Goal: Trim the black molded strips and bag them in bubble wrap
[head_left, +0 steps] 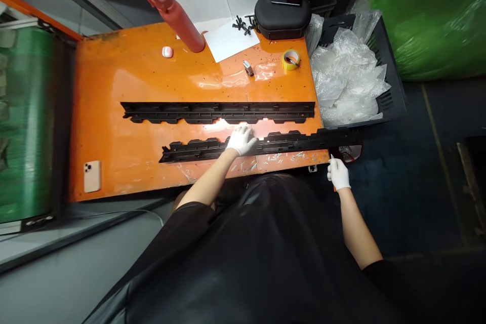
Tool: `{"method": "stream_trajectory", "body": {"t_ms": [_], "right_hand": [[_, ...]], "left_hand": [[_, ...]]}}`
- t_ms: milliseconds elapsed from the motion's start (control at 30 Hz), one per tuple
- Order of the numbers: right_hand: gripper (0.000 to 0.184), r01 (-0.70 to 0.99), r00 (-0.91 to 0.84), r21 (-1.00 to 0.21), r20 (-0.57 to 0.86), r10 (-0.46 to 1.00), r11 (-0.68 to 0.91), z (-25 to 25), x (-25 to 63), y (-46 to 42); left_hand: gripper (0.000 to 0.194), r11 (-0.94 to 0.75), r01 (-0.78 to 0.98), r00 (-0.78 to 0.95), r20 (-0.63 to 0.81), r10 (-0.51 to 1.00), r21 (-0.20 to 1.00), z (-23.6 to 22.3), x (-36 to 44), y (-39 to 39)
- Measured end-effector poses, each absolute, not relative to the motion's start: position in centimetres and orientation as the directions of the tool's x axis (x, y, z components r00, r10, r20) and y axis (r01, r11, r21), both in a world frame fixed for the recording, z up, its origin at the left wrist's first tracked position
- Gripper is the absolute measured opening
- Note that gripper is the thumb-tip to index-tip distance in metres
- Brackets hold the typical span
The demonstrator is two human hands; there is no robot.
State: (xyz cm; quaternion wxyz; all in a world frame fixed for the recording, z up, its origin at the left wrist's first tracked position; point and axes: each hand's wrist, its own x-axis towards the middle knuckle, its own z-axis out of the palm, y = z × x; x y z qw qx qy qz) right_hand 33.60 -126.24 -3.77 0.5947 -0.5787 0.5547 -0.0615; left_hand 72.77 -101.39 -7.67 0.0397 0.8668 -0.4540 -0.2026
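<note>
Two long black plastic strips with notched edges lie on the orange table. The far strip (216, 111) is on the table. My gloved left hand (242, 140) rests across the middle of the near strip (197, 151), fingers spread and lying over it. The near strip's right end sticks out past the table's right edge. Below that end, just off the table corner, my gloved right hand (338, 173) is closed around a slim utility knife (334, 189). A thin tip points up from the fist and a bit of orange handle shows beneath; the rest is hidden.
Pale shavings (279, 158) litter the near edge of the orange table (132, 78). A phone (92, 176), red bottle (184, 25), paper (230, 40), tape roll (290, 61) and black case (283, 16) sit on it. A crate (395, 96) of bubble wrap stands right.
</note>
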Motion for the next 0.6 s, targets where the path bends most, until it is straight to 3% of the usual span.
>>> {"method": "stream_trajectory", "body": {"t_ms": [100,200,367,600], "right_hand": [[0.042,-0.563,0.432,-0.764,-0.598,-0.675,0.315,-3.5,37.5,-122.6],[0.039,-0.56,0.491,-0.767,-0.613,-0.62,0.315,-3.9,42.2,-119.4],[0.032,-0.599,0.483,-0.732,-0.654,-0.582,0.325,-6.3,48.2,-115.8],[0.031,-0.667,0.363,-0.673,-0.669,-0.649,0.321,-8.9,49.3,-113.1]], "left_hand": [[0.063,-0.674,-0.725,0.602,-0.343,-0.721,0.142,-8.4,76.2,-95.2],[0.061,-0.724,-0.681,0.658,-0.343,-0.671,0.109,-9.5,77.4,-91.5],[0.057,-0.748,-0.638,0.713,-0.227,-0.663,0.181,-11.3,76.3,-90.1],[0.056,-0.732,-0.602,0.742,-0.117,-0.661,0.32,-12.9,75.8,-89.2]]}}
